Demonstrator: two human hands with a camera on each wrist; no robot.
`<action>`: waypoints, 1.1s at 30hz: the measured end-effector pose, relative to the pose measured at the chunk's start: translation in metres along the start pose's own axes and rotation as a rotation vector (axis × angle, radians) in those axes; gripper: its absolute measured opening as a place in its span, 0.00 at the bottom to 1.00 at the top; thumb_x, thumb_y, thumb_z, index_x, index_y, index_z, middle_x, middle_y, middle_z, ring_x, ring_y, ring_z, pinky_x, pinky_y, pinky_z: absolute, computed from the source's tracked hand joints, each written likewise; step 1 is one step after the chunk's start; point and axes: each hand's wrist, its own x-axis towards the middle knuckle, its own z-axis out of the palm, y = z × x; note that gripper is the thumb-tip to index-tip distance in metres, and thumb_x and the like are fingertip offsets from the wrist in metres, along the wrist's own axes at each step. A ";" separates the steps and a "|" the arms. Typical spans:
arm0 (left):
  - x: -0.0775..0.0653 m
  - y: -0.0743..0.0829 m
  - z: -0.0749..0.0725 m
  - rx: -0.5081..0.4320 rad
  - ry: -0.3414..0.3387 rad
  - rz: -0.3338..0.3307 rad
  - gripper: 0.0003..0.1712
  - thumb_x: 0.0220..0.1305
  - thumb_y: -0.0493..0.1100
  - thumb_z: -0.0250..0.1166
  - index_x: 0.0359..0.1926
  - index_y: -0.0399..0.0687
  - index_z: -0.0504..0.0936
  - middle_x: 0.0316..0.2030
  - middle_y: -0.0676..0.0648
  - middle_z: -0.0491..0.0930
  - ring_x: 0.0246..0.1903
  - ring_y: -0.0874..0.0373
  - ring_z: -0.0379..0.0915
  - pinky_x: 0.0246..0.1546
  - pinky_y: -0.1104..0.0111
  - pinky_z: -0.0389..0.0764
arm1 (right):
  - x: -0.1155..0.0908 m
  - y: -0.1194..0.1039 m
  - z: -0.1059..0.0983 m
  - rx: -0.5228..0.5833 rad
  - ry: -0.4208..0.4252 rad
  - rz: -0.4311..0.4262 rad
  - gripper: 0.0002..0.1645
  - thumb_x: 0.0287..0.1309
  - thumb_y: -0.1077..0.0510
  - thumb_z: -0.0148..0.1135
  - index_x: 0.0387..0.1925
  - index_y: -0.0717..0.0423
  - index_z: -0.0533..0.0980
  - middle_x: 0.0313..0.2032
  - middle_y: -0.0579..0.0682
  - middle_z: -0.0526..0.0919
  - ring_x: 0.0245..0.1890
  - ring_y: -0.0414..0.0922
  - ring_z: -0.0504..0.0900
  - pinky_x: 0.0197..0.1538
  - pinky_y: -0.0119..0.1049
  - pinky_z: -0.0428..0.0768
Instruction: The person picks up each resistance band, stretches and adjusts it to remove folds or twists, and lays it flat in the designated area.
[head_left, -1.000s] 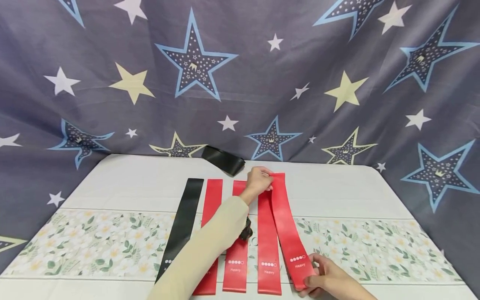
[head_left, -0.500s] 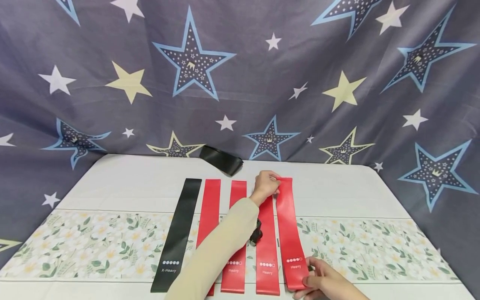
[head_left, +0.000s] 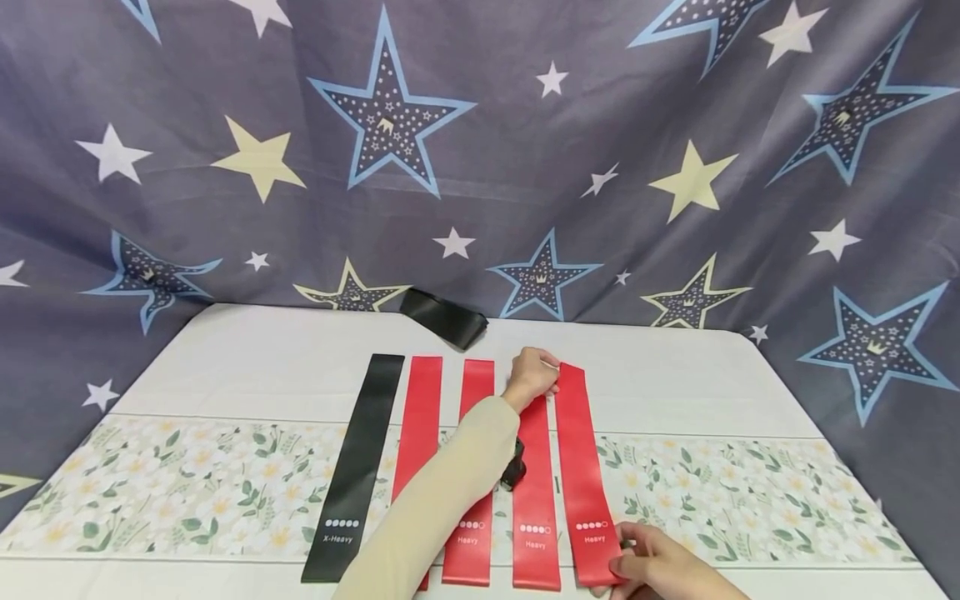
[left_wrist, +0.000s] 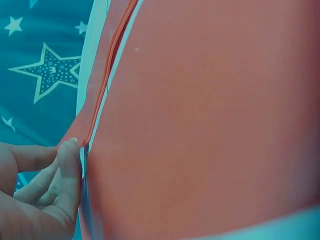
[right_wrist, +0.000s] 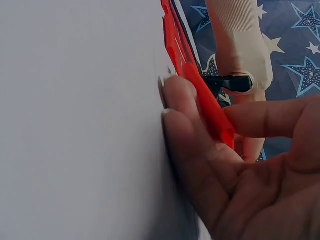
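Observation:
A red resistance band (head_left: 581, 458) marked "Heavy" lies lengthwise at the right end of a row of flat bands. My left hand (head_left: 532, 373) pinches its far end by the left corner, which the left wrist view shows between thumb and fingers (left_wrist: 70, 165). At the near end, my right hand (head_left: 651, 565) grips the lower right corner, thumb on top and fingers beneath; the right wrist view shows the band's red edge (right_wrist: 210, 105) between them. To its left lies another red "Heavy" band (head_left: 535, 500), partly under my left wrist.
Further left are two more red bands (head_left: 423, 400) (head_left: 477, 379) and a black "X-Heavy" band (head_left: 356, 467), partly covered by my left sleeve (head_left: 442, 492). A folded black band (head_left: 444, 318) lies at the table's back edge, before a star-patterned curtain (head_left: 480, 167).
The rightmost red band has been straightened and set apart from its neighbour, its far end moving right and slightly nearer. My left hand has moved right with it; the right hand keeps its hold.

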 end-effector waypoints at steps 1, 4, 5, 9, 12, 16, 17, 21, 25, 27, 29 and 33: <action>0.000 0.000 0.000 0.003 -0.005 -0.007 0.11 0.58 0.30 0.60 0.42 0.36 0.84 0.22 0.40 0.84 0.19 0.53 0.82 0.19 0.73 0.79 | 0.000 0.000 -0.001 -0.006 0.001 -0.002 0.28 0.63 0.59 0.53 0.59 0.73 0.63 0.38 0.50 0.82 0.31 0.41 0.80 0.40 0.32 0.82; 0.000 -0.002 -0.001 0.011 -0.019 -0.021 0.12 0.59 0.31 0.60 0.43 0.35 0.83 0.22 0.41 0.83 0.18 0.56 0.80 0.20 0.73 0.79 | 0.001 0.001 -0.003 -0.007 -0.024 -0.018 0.28 0.63 0.58 0.53 0.59 0.73 0.64 0.38 0.50 0.83 0.31 0.41 0.80 0.40 0.33 0.82; 0.000 -0.002 -0.001 0.014 -0.022 -0.026 0.12 0.59 0.32 0.59 0.44 0.35 0.83 0.23 0.41 0.83 0.17 0.57 0.79 0.19 0.74 0.79 | 0.002 0.001 -0.004 -0.004 -0.048 -0.030 0.27 0.64 0.59 0.52 0.58 0.73 0.64 0.38 0.50 0.83 0.30 0.41 0.80 0.39 0.32 0.81; -0.001 -0.001 -0.002 0.034 -0.027 -0.024 0.12 0.62 0.33 0.59 0.44 0.34 0.83 0.25 0.42 0.83 0.17 0.60 0.77 0.20 0.76 0.77 | 0.001 -0.001 -0.008 0.000 -0.139 -0.054 0.25 0.67 0.59 0.50 0.58 0.75 0.64 0.39 0.50 0.82 0.31 0.39 0.79 0.38 0.30 0.80; -0.002 0.000 -0.005 0.046 -0.029 -0.012 0.12 0.62 0.34 0.59 0.44 0.33 0.83 0.26 0.41 0.84 0.19 0.59 0.78 0.22 0.76 0.76 | -0.001 -0.004 -0.011 -0.031 -0.159 -0.072 0.23 0.67 0.59 0.50 0.56 0.75 0.67 0.37 0.50 0.82 0.29 0.39 0.78 0.36 0.28 0.78; -0.003 0.001 -0.009 0.035 -0.032 -0.014 0.12 0.61 0.33 0.59 0.44 0.33 0.83 0.29 0.39 0.85 0.23 0.56 0.81 0.25 0.75 0.78 | -0.002 -0.006 -0.013 -0.083 -0.141 -0.110 0.14 0.67 0.60 0.49 0.43 0.70 0.73 0.27 0.47 0.81 0.23 0.37 0.75 0.29 0.26 0.75; -0.003 0.001 -0.010 0.030 -0.033 -0.016 0.12 0.61 0.32 0.59 0.44 0.33 0.83 0.29 0.39 0.85 0.24 0.55 0.81 0.26 0.74 0.79 | -0.002 -0.007 -0.013 -0.098 -0.132 -0.115 0.13 0.67 0.60 0.49 0.40 0.68 0.74 0.25 0.47 0.80 0.23 0.37 0.75 0.28 0.26 0.75; -0.003 0.000 -0.012 0.002 -0.038 -0.014 0.13 0.59 0.31 0.57 0.44 0.32 0.83 0.32 0.38 0.85 0.24 0.56 0.81 0.26 0.74 0.80 | -0.005 -0.010 -0.014 -0.210 -0.028 -0.076 0.12 0.66 0.59 0.51 0.33 0.64 0.75 0.21 0.47 0.78 0.21 0.39 0.74 0.26 0.29 0.74; -0.003 0.001 -0.017 -0.041 -0.028 -0.012 0.15 0.58 0.29 0.56 0.45 0.31 0.82 0.31 0.37 0.84 0.24 0.52 0.83 0.27 0.71 0.82 | -0.006 -0.014 -0.019 -0.307 0.039 -0.077 0.13 0.65 0.59 0.52 0.31 0.65 0.76 0.20 0.48 0.78 0.20 0.39 0.74 0.25 0.31 0.74; -0.003 0.003 -0.021 -0.066 -0.017 -0.014 0.16 0.58 0.28 0.55 0.46 0.30 0.81 0.31 0.35 0.84 0.27 0.47 0.84 0.30 0.67 0.84 | -0.005 -0.016 -0.022 -0.325 0.047 -0.095 0.12 0.65 0.60 0.52 0.31 0.64 0.76 0.20 0.48 0.78 0.19 0.39 0.75 0.24 0.30 0.75; -0.002 0.006 -0.027 -0.076 -0.002 -0.013 0.16 0.58 0.28 0.55 0.46 0.30 0.81 0.32 0.33 0.84 0.30 0.44 0.84 0.32 0.64 0.85 | -0.003 -0.018 -0.025 -0.331 0.035 -0.124 0.11 0.65 0.61 0.50 0.31 0.65 0.75 0.20 0.48 0.78 0.19 0.39 0.75 0.23 0.31 0.75; 0.001 0.006 -0.041 -0.047 0.039 0.016 0.15 0.59 0.30 0.54 0.44 0.30 0.82 0.33 0.32 0.84 0.26 0.45 0.83 0.29 0.67 0.84 | 0.000 -0.022 -0.031 -0.296 0.022 -0.126 0.11 0.66 0.61 0.49 0.31 0.64 0.74 0.20 0.47 0.78 0.19 0.39 0.77 0.23 0.31 0.75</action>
